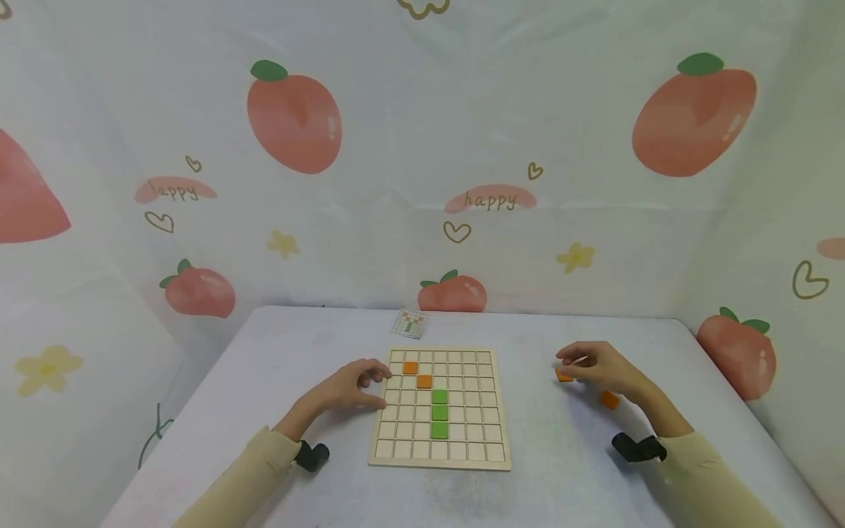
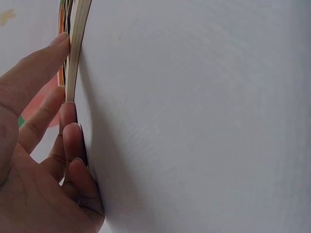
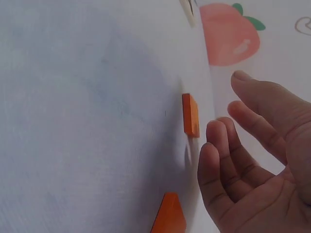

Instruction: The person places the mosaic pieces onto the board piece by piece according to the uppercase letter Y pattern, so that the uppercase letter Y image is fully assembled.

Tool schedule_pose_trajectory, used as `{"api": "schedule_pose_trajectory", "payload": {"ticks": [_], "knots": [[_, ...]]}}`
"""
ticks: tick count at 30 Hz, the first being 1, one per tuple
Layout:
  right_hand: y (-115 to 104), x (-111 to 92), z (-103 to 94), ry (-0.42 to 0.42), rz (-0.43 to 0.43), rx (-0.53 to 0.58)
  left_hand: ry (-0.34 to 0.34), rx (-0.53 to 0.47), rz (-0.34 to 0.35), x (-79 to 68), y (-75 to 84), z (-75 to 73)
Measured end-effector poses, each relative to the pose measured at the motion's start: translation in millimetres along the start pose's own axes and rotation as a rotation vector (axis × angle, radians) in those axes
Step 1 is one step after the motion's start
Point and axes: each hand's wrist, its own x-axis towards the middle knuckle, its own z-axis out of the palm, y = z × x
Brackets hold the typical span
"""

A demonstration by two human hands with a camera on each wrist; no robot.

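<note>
A wooden grid board (image 1: 439,463) lies mid-table, with two orange tiles (image 1: 425,381) set diagonally and a column of three green tiles (image 1: 439,412) in its squares. At its left edge rests my left hand (image 1: 350,385), thumb and fingers relaxed at the board's side (image 2: 74,63). Over on the right, my right hand (image 1: 597,367) hovers above the table with fingers loosely bent and nothing between them. One loose orange tile (image 3: 190,115) lies just past its fingertips; a second orange tile (image 1: 609,400) lies below the palm.
Behind the board lies a small pattern card (image 1: 410,323) printed with a coloured grid. A white cloth with peach prints (image 1: 422,242) hangs at the table's back and sides. Each wrist wears a black camera (image 1: 639,447).
</note>
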Motion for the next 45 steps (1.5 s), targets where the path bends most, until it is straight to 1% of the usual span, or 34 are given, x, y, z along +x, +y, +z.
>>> {"api": "schedule_pose_trajectory", "payload": {"ticks": [4,9,17,22,28,31,35,39,42,45], "knots": [[3.0,-0.7,-3.1,0.008,-0.002,0.004,0.000,0.002,0.000,0.6,1.1,-0.6],[8.2,-0.4,-5.3,-0.001,-0.020,0.005,-0.005,0.000,-0.001,-0.6,2.5,-1.5],[13.2,5.1,-9.8,-0.036,-0.097,-0.026,0.000,0.010,0.023,-1.1,3.1,-2.1],[13.8,7.2,-12.5,-0.030,-0.106,-0.033,0.004,0.018,0.025,-0.5,3.9,-2.9],[18.0,7.5,-9.9,-0.072,-0.109,-0.026,0.001,0.010,0.014,-0.3,3.7,-1.7],[17.7,7.1,-7.4,-0.075,-0.119,-0.057,0.000,0.009,0.007,-0.8,3.4,-1.3],[15.1,6.3,-4.6,-0.070,-0.126,-0.110,-0.001,0.005,0.022,-1.1,2.5,-1.7],[15.9,6.8,-2.5,-0.063,-0.138,-0.152,-0.002,-0.003,0.021,-1.2,2.4,-1.8],[16.8,7.5,-1.7,-0.054,-0.138,-0.174,-0.003,-0.003,0.015,-1.3,2.7,-1.6],[17.1,8.4,-0.8,-0.054,-0.135,-0.172,-0.003,-0.002,0.012,-1.7,3.1,-1.3]]}}
